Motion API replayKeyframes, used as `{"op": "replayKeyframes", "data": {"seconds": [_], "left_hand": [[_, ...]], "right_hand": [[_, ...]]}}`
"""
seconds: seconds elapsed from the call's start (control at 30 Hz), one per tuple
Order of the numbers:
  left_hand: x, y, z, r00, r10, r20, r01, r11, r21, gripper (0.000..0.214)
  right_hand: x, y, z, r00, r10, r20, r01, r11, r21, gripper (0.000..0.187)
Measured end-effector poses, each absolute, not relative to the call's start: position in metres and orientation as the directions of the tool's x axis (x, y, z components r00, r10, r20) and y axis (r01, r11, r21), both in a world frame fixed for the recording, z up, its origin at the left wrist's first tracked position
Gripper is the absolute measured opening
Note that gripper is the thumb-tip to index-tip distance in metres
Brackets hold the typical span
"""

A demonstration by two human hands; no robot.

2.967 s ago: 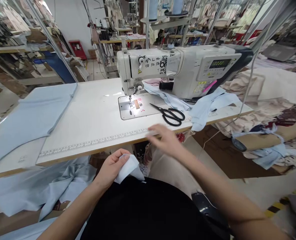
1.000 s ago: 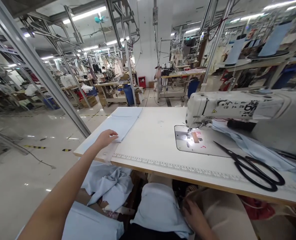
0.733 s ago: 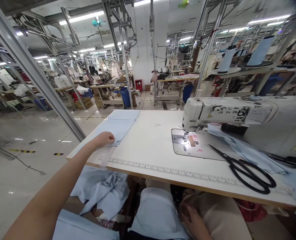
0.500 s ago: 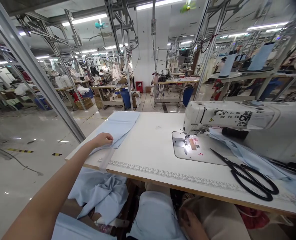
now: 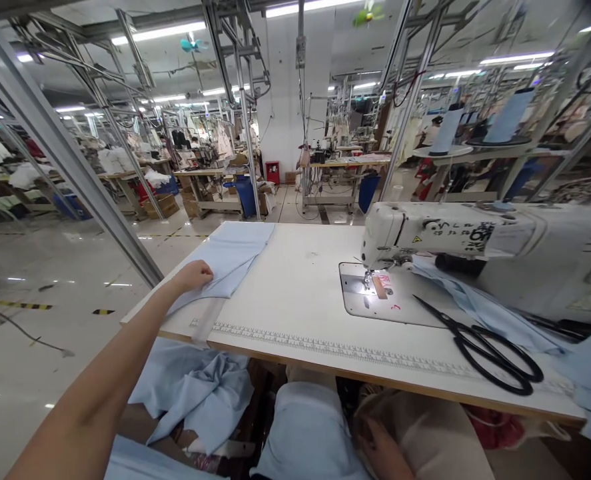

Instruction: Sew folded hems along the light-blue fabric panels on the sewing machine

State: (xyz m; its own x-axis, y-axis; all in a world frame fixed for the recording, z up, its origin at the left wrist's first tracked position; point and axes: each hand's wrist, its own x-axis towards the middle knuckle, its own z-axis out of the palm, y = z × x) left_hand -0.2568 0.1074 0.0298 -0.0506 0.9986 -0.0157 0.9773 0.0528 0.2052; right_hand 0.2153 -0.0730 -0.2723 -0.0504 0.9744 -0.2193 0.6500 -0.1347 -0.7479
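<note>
Head view: low at the bottom, the right hand (image 5: 378, 450) lies on beige cloth (image 5: 425, 437) beside light-blue fabric (image 5: 305, 433); whether its fingers grip anything, I cannot tell. A crumpled blue heap (image 5: 198, 393) sits below the table (image 5: 295, 297). The left hand (image 5: 192, 277) rests on a folded blue panel (image 5: 228, 257) on the tabletop, fingers curled and closed over its edge. Farther right lie black-handled scissors (image 5: 485, 357), just beside the sewing machine (image 5: 440, 243).
</note>
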Motion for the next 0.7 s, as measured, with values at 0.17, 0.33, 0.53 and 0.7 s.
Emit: {"op": "replayKeyframes", "data": {"seconds": [0.17, 0.33, 0.53, 0.7], "left_hand": [[-0.255, 0.105, 0.039, -0.275, 0.946, 0.174, 0.935, 0.221, 0.279, 0.029], [-0.204, 0.099, 0.047, -0.239, 0.938, 0.253, 0.909, 0.125, 0.397, 0.026], [-0.089, 0.033, 0.03, 0.175, 0.976, 0.127, 0.834, -0.215, 0.508, 0.021], [-0.037, -0.021, 0.017, 0.521, 0.851, -0.059, 0.715, -0.399, 0.574, 0.023]], "right_hand": [[0.211, -0.078, -0.242, -0.047, 0.986, -0.157, 0.588, -0.1, -0.803, 0.033], [0.183, -0.081, -0.161, -0.261, 0.964, -0.049, 0.35, 0.047, -0.935, 0.038], [0.145, -0.055, -0.065, -0.483, 0.856, -0.185, -0.21, -0.318, -0.925, 0.061], [0.129, -0.046, -0.056, -0.529, 0.827, -0.189, -0.473, -0.472, -0.744, 0.049]]}}
